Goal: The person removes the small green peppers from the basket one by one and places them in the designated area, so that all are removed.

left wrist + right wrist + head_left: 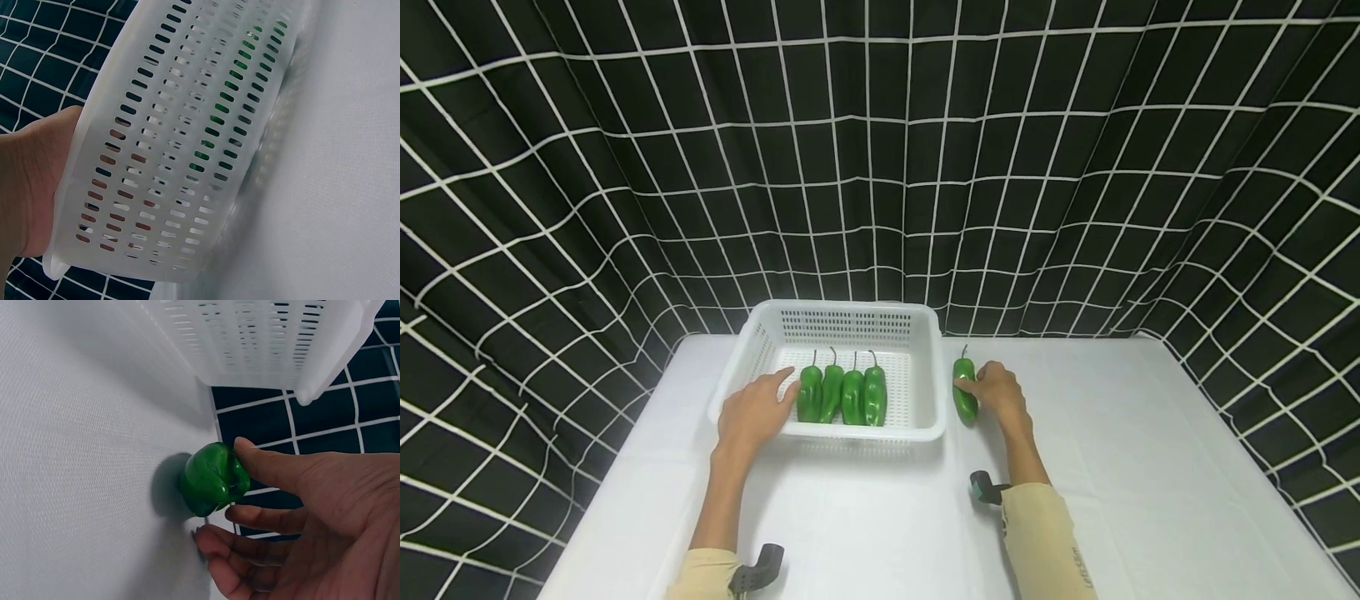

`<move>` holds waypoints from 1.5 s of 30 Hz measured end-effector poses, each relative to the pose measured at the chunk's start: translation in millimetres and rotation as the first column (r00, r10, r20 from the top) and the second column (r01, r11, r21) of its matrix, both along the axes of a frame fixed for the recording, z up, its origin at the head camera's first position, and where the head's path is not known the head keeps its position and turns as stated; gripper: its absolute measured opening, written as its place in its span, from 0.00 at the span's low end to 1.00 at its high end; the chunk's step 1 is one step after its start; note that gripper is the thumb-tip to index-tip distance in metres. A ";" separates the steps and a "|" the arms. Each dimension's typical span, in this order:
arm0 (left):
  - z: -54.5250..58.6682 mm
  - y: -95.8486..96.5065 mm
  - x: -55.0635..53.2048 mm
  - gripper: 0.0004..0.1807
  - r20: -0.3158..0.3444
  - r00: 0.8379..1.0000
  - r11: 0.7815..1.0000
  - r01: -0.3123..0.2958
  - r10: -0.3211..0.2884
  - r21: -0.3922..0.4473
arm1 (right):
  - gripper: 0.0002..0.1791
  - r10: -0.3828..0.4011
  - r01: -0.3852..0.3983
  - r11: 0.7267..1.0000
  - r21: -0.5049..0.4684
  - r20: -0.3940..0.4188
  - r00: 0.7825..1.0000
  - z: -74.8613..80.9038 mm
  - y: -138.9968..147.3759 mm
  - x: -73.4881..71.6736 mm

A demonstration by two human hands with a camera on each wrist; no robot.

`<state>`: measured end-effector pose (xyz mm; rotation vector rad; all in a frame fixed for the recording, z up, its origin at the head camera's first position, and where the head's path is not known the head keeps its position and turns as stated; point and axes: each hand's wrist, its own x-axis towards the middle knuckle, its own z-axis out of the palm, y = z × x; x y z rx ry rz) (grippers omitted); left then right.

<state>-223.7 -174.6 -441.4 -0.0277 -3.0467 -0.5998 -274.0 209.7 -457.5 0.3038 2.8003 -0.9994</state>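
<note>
Right hand pinches lone pepper on tablecloth right of basket, thumb opposing fingers, likely for control. Left hand, fingers loosely extended over basket rim, probably steadies four side-by-side peppers.

black, white-gridded fabric hangs in folds from eight o'clock through twelve to four in the head view, walling in a white-covered table on three sides. the table's far edge runs along the fabric toward twelve; its surface widens toward six, woven texture showing in the wrist views under soft light.
</note>
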 end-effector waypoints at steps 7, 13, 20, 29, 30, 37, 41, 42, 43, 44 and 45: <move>2.7 0.8 1.3 0.29 0.004 1.000 1.000 -0.001 0.001 -0.005 | 0.37 -0.017 0.017 1.000 0.004 -0.026 1.000 2.2 -2.3 2.5; 3.5 1.3 1.2 0.29 -0.008 1.000 1.000 0.009 -0.009 -0.005 | 0.37 -0.040 0.048 0.998 0.047 -0.154 0.987 6.8 -12.7 8.2; 1.2 3.6 0.7 0.30 0.009 1.000 1.000 0.016 -0.016 0.004 | 0.31 -0.063 0.090 0.995 0.050 -0.389 0.919 32.7 -26.2 15.3; 3.5 2.9 2.8 0.30 0.031 0.999 1.000 0.007 -0.006 -0.014 | 0.18 0.102 -0.081 0.995 0.062 -0.534 0.839 55.9 -78.7 28.5; 3.1 2.6 2.7 0.30 0.034 0.999 1.000 0.008 -0.007 -0.016 | 0.17 0.134 -0.113 0.991 0.072 -0.525 0.840 56.1 -84.3 28.9; 1.8 2.9 0.5 0.30 0.024 1.000 1.000 0.007 -0.007 -0.005 | 0.19 0.331 -0.299 0.943 0.144 -0.348 0.877 49.7 -116.5 30.3; 1.5 3.2 0.2 0.30 0.015 1.000 1.000 0.004 -0.004 -0.003 | 0.21 0.459 -0.420 0.885 0.199 -0.227 0.859 39.9 -128.6 29.4; 1.2 3.0 0.3 0.30 0.015 1.000 1.000 0.002 -0.002 -0.005 | 0.22 0.482 -0.445 0.872 0.202 -0.196 0.854 37.1 -130.8 28.9; 1.2 2.9 0.8 0.30 0.016 1.000 1.000 -0.001 0.001 -0.005 | 0.23 0.500 -0.466 0.860 0.207 -0.167 0.850 34.7 -132.9 28.6; 1.2 2.8 1.0 0.30 0.018 1.000 1.000 -0.004 0.004 -0.007 | 0.23 0.516 -0.483 0.849 0.212 -0.139 0.845 32.7 -134.3 28.1; 1.1 2.6 1.2 0.30 0.019 1.000 1.000 -0.006 0.006 -0.008 | 0.24 0.525 -0.495 0.842 0.216 -0.111 0.844 31.2 -135.6 28.1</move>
